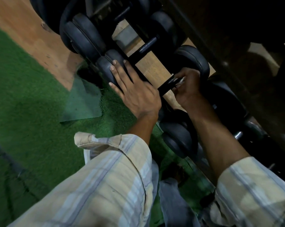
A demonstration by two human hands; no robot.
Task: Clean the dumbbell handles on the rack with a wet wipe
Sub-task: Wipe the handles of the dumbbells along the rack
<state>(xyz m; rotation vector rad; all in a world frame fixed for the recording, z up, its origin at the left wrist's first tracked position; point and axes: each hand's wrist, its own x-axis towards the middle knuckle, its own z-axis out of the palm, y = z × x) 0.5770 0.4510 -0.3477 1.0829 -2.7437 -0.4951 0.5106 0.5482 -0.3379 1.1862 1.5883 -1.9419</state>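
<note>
Pinching wet wipe (181, 81) around dumbbell handle (167, 85), right hand (188, 89) grip curled tight; left hand (132, 89) spread flat on dumbbell head (109, 66).

Left hand (135, 94) steadies the dumbbell head (108, 69); right hand (187, 89) wraps a wipe (181, 80) round the handle (167, 85).

Dumbbells lie side by side along the rack (152, 66), which runs upper left to lower right. Left hand (135, 90) rests on 1 dumbbell's left head (109, 68); right hand (187, 89) wraps its handle (167, 85) with a wipe (181, 80). Turf floor (32, 95) lies left.
</note>
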